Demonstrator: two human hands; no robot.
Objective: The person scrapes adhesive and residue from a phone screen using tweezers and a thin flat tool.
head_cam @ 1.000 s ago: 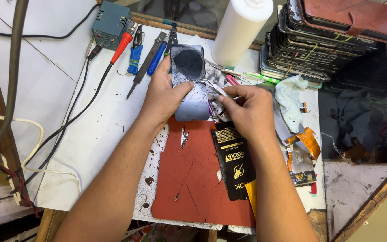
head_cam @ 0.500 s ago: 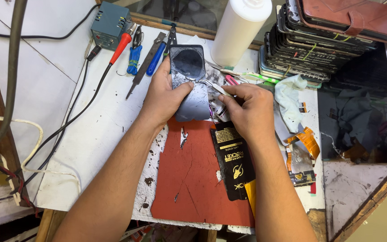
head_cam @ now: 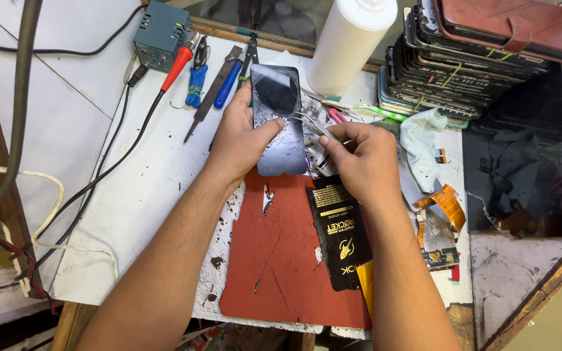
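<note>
My left hand grips a dark phone screen panel by its left edge, thumb across the glass, holding it tilted just above the bench. My right hand pinches metal tweezers, whose tips rest on the panel's right side near the middle. The panel's lower part looks smeared and grey. Below both hands lies a red work mat with worn spots.
A black flat packet lies on the mat's right edge. Behind are a white bottle, a stack of phones, a blue box, a soldering iron, pliers, a file, a white cloth and orange flex parts.
The hands, panel and tweezers stay in nearly the same place; the tweezers' tips have shifted slightly on the panel.
</note>
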